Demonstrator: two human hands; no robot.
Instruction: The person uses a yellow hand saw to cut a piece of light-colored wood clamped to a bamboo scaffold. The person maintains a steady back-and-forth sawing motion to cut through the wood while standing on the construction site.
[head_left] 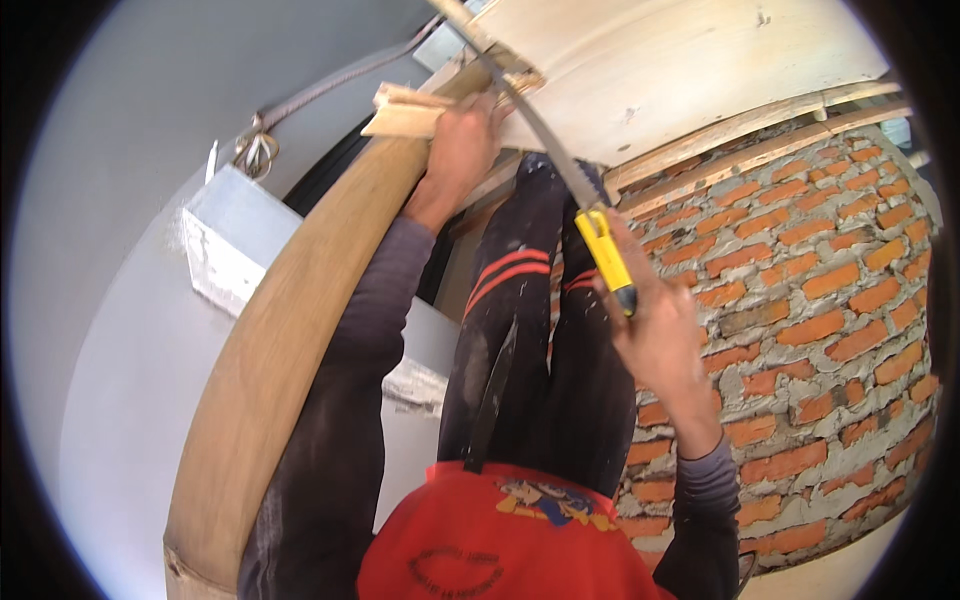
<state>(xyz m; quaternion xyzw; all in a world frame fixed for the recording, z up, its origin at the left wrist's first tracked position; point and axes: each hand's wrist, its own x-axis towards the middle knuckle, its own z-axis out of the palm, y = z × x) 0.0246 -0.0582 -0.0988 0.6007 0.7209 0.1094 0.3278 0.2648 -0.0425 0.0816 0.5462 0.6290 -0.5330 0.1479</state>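
My right hand [655, 325] is closed around the yellow handle of a handsaw [560, 160]. Its long, slightly curved toothed blade slants up and left, passing just right of my left hand [466, 145]. That left hand is closed on a short, pale, rough-edged piece of wood [408, 118], which sticks out to its left. Beneath the piece runs a thick, smooth wooden pole [290, 320], alongside my left forearm. Splintered wood shows by the blade near my left fingertips. Whether the teeth touch the wood I cannot tell.
A large plywood sheet [660, 75] lies beyond the blade, edged by wooden battens [740, 150]. Rough brickwork [790, 330] fills the right side. At the left are a grey wall [130, 250], a plaster-splashed block [235, 230] and a tied cord [258, 150].
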